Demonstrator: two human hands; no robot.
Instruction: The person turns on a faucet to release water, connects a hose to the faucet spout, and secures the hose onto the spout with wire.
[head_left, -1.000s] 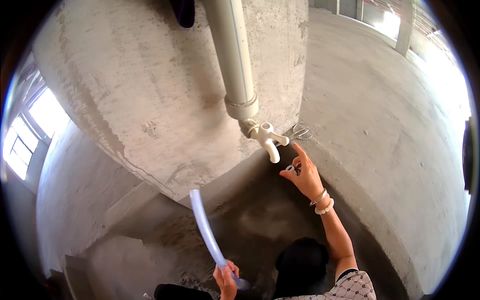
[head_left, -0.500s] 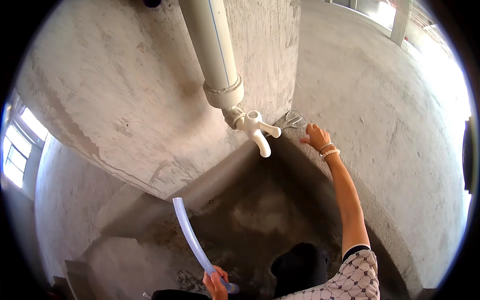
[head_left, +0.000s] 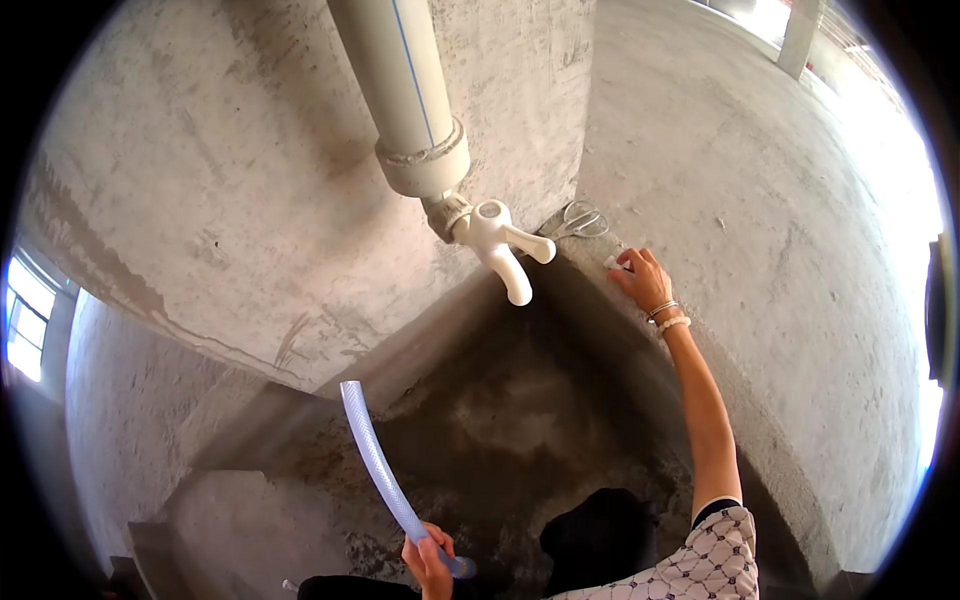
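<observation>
My left hand (head_left: pixel 430 558) is closed around a clear braided hose (head_left: pixel 372 455) near its lower end. The hose's free end points up toward the column. At the concrete ledge, my right hand (head_left: pixel 643 278) pinches a small white piece (head_left: pixel 614 263), too small and covered to name. Just beyond these fingers lie scissors (head_left: pixel 580 220) with pale loop handles, close to the column's corner. Left of the right hand, a white plastic tap (head_left: pixel 495 240) with a lever handle sticks out, its curved spout pointing down.
A thick pale pipe (head_left: pixel 392 80) with a blue stripe runs down to the tap along the concrete column (head_left: pixel 230 190). Below is a dark, damp basin floor (head_left: pixel 510 410). A broad concrete surface (head_left: pixel 760 230) extends to the right. My knee (head_left: pixel 600 540) shows at the bottom.
My right hand has closed its fingers on the small white piece at the ledge. The hose remains in my left hand. The view has shifted slightly, moving the tap leftward in the frame.
</observation>
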